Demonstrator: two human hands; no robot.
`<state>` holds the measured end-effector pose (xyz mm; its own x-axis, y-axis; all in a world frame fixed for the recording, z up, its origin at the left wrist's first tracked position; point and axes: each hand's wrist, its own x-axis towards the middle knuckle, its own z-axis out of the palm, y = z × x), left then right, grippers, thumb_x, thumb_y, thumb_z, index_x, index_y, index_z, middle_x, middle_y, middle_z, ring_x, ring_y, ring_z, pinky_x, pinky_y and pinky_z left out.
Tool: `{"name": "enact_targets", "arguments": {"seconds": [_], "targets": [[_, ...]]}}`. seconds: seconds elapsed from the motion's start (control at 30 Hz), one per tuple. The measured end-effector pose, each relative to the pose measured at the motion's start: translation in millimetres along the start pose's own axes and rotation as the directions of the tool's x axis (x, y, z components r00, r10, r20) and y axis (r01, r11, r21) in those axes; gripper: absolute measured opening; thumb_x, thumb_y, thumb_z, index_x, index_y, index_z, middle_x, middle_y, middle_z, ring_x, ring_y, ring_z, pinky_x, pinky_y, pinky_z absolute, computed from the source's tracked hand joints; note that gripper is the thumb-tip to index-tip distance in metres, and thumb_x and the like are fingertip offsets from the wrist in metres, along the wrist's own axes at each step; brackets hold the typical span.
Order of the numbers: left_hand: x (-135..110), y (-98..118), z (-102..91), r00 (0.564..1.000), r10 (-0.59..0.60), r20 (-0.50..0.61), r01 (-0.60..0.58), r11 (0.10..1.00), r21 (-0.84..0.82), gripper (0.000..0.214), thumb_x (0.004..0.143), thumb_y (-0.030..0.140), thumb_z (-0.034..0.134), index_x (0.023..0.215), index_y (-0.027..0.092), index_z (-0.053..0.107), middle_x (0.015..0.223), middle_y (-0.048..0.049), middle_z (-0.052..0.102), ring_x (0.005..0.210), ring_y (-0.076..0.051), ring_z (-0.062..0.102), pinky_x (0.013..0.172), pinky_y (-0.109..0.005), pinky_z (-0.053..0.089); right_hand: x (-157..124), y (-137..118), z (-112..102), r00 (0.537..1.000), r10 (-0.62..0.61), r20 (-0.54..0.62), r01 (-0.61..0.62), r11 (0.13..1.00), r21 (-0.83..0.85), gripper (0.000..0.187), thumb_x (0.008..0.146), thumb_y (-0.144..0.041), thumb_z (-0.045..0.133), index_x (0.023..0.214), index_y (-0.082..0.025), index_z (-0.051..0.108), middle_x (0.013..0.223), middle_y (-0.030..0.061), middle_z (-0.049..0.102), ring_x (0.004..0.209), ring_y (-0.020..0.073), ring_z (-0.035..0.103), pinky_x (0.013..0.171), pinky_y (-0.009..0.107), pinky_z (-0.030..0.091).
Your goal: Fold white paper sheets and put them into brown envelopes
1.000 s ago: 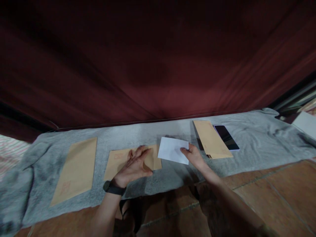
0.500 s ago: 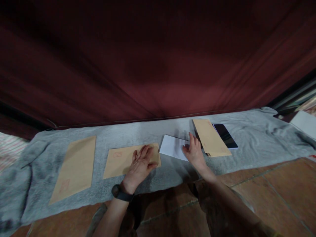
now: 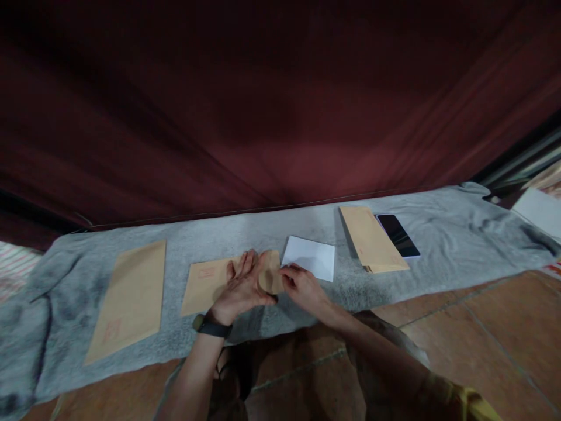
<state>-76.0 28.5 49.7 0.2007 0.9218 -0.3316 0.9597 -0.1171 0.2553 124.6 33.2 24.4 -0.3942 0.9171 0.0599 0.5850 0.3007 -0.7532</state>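
A brown envelope (image 3: 204, 283) lies on the grey cloth (image 3: 280, 228) in front of me. My left hand (image 3: 241, 289), with a black watch on the wrist, lies on its right part, fingers stretched over it and thumb under the raised end. My right hand (image 3: 302, 286) has curled fingers pinching the raised flap (image 3: 270, 272) at that same end. A white folded paper (image 3: 312, 257) lies flat on the cloth just right of the flap, apart from both hands.
Another brown envelope (image 3: 127, 298) lies at the left. A stack of brown envelopes (image 3: 372, 240) and a dark phone (image 3: 397, 234) lie at the right. A dark red curtain (image 3: 280, 105) hangs behind. Tiled floor (image 3: 482, 339) is in front. A white object (image 3: 541, 210) sits far right.
My right hand let go of the white paper, which now lies flat, and moved left to the envelope's flap. My left hand lifted the envelope's right end again.
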Motion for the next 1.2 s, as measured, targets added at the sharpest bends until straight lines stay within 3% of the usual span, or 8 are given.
{"name": "enact_targets", "arguments": {"seconds": [0.1, 0.17, 0.23, 0.33, 0.47, 0.73, 1.07, 1.2], "targets": [[2.4, -3.1, -2.9, 0.999, -0.021, 0.030, 0.021, 1.000, 0.000, 0.126, 0.061, 0.062, 0.075, 0.161, 0.023, 0.009, 0.170, -0.0179, 0.006, 0.157, -0.033, 0.003, 0.122, -0.060, 0.005, 4.0, -4.7, 4.6, 0.957, 0.249, 0.150, -0.279, 0.931, 0.236, 0.029, 0.089, -0.010, 0.050, 0.105, -0.020, 0.071, 0.085, 0.0031, 0.072, 0.065, 0.0148, 0.065, 0.061, 0.024, 0.050], [3.2, -3.0, -2.7, 0.999, -0.032, 0.027, 0.032, 0.999, 0.007, 0.127, 0.061, 0.064, 0.074, 0.161, 0.022, 0.008, 0.170, -0.0179, 0.007, 0.157, -0.032, 0.002, 0.123, -0.059, 0.003, 6.2, -8.3, 3.9, 0.896, 0.363, 0.257, -0.439, 0.812, 0.385, 0.029, 0.090, -0.013, 0.046, 0.107, -0.019, 0.069, 0.076, 0.0010, 0.070, 0.048, 0.0114, 0.056, 0.046, 0.022, 0.041], [3.9, -3.1, -1.0, 0.999, -0.041, 0.031, 0.041, 0.999, 0.019, 0.127, 0.061, 0.065, 0.072, 0.161, 0.021, 0.008, 0.170, -0.0179, 0.008, 0.157, -0.032, 0.002, 0.123, -0.059, 0.003, 7.5, -12.5, 0.9, 0.854, 0.411, 0.319, -0.520, 0.694, 0.499, 0.025, 0.091, -0.016, 0.045, 0.104, -0.018, 0.067, 0.071, 0.0001, 0.068, 0.042, 0.0098, 0.050, 0.040, 0.020, 0.035], [5.2, -5.1, 3.4, 0.999, -0.039, 0.010, 0.039, 0.999, 0.024, 0.127, 0.060, 0.066, 0.073, 0.161, 0.021, 0.009, 0.169, -0.0181, 0.010, 0.157, -0.032, 0.004, 0.123, -0.060, 0.005, 7.3, -18.1, -5.2, 0.849, 0.381, 0.367, -0.528, 0.591, 0.610, 0.017, 0.091, -0.024, 0.049, 0.090, -0.020, 0.065, 0.068, 0.0005, 0.067, 0.042, 0.0091, 0.048, 0.040, 0.020, 0.034], [5.7, -9.3, 8.8, 0.999, -0.007, -0.053, 0.008, 1.000, 0.002, 0.126, 0.058, 0.065, 0.075, 0.160, 0.024, 0.013, 0.169, -0.0162, 0.014, 0.157, -0.033, 0.008, 0.123, -0.061, 0.007, 6.1, -21.4, -10.5, 0.869, 0.319, 0.377, -0.494, 0.554, 0.670, 0.019, 0.087, -0.033, 0.055, 0.075, -0.022, 0.065, 0.066, 0.0011, 0.065, 0.045, 0.0096, 0.046, 0.043, 0.021, 0.035], [4.2, -7.9, 7.3, 0.999, -0.011, -0.039, 0.011, 1.000, 0.000, 0.127, 0.059, 0.064, 0.075, 0.160, 0.023, 0.011, 0.169, -0.0179, 0.013, 0.157, -0.033, 0.006, 0.123, -0.061, 0.006, 6.5, -15.0, -8.3, 0.831, 0.346, 0.436, -0.555, 0.467, 0.688, 0.020, 0.082, -0.036, 0.060, 0.071, -0.021, 0.067, 0.061, -0.0002, 0.062, 0.044, 0.0102, 0.046, 0.043, 0.022, 0.033], [6.3, -7.7, 7.4, 0.999, -0.010, -0.040, 0.009, 1.000, -0.017, 0.127, 0.059, 0.061, 0.077, 0.161, 0.025, 0.009, 0.170, -0.0171, 0.010, 0.157, -0.034, 0.004, 0.123, -0.061, 0.006, 7.5, -14.1, 0.2, 0.824, 0.330, 0.461, -0.555, 0.306, 0.774, 0.022, 0.081, -0.036, 0.061, 0.090, -0.017, 0.069, 0.073, 0.0036, 0.073, 0.050, 0.0115, 0.058, 0.048, 0.022, 0.039], [5.3, -6.7, 5.9, 0.999, 0.002, -0.049, -0.003, 1.000, -0.016, 0.129, 0.057, 0.062, 0.078, 0.161, 0.023, 0.011, 0.168, -0.0183, 0.014, 0.156, -0.035, 0.008, 0.122, -0.062, 0.009, 7.4, -14.4, -0.5, 0.837, 0.308, 0.452, -0.541, 0.343, 0.768, 0.029, 0.079, -0.039, 0.064, 0.098, -0.017, 0.066, 0.070, 0.0028, 0.073, 0.048, 0.0120, 0.059, 0.047, 0.022, 0.041]]}}
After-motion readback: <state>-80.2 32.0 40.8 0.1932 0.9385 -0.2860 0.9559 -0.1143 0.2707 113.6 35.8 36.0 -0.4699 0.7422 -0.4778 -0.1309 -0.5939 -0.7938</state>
